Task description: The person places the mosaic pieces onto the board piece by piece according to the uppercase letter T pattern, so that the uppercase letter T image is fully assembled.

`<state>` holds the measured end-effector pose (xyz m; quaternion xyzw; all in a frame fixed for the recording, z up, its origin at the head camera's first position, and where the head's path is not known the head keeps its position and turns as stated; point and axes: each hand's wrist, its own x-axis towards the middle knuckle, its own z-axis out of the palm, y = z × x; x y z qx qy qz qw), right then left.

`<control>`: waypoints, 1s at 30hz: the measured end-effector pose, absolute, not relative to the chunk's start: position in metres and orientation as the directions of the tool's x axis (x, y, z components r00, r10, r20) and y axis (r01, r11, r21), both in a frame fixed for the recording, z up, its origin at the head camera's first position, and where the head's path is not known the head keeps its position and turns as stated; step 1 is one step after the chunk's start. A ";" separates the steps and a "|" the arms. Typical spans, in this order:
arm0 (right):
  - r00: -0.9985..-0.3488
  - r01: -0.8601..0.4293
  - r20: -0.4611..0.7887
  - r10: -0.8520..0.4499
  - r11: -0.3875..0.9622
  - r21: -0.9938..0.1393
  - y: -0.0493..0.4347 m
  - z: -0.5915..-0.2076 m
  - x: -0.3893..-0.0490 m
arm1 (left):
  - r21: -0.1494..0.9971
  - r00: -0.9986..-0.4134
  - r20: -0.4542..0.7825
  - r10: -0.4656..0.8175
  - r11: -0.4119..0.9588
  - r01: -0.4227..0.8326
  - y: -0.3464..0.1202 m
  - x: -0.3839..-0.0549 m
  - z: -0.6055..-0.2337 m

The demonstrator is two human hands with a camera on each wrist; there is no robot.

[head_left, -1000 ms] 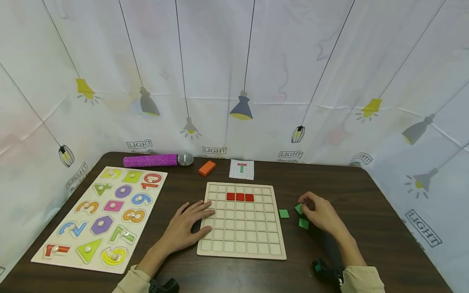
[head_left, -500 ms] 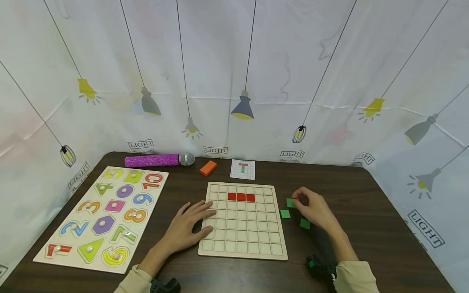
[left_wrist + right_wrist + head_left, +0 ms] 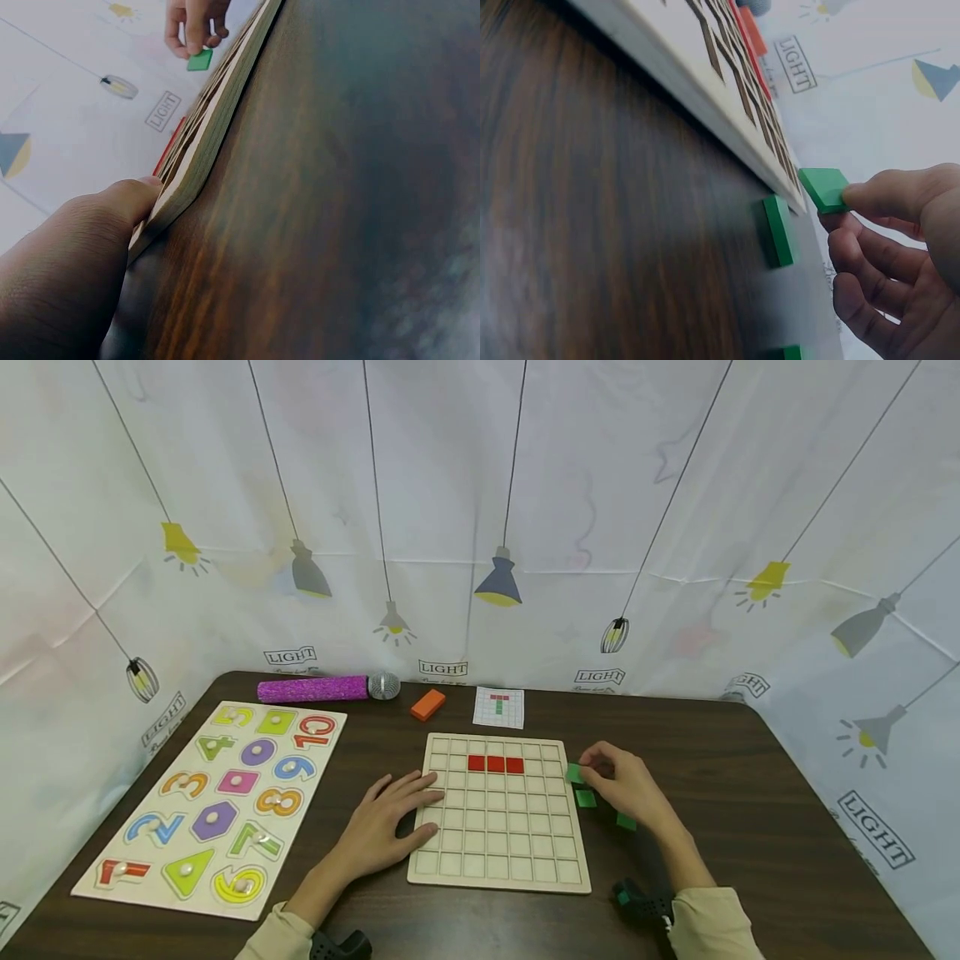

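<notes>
My right hand (image 3: 624, 783) pinches a green square tile (image 3: 823, 189) between thumb and fingers, just off the right edge of the wooden grid board (image 3: 498, 867). In the left wrist view the held tile (image 3: 199, 61) shows above the board's far edge. Two more green tiles lie on the table: one (image 3: 586, 798) close beside the board, the other (image 3: 626, 822) partly under my right hand in the head view. My left hand (image 3: 386, 827) lies with fingers spread on the board's left edge. Three red tiles (image 3: 496, 764) sit side by side in the second row.
A card (image 3: 498, 707) behind the board bears a small red and green T pattern. Left of it are an orange block (image 3: 427, 704) and a purple microphone (image 3: 315, 689). A number and shape puzzle board (image 3: 292, 768) covers the left of the dark table (image 3: 750, 827).
My right hand has picked up a green tile from the table and carried it left toward the board's edge. My left hand stays in place on the board.
</notes>
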<state>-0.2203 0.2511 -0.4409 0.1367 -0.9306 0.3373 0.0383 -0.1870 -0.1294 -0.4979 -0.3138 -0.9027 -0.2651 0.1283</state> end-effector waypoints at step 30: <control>-0.936 -0.333 0.152 -0.318 0.660 -0.674 0.203 -0.437 -0.228 | 0.394 -0.773 0.386 0.503 0.668 0.632 -0.130 -0.187 -0.498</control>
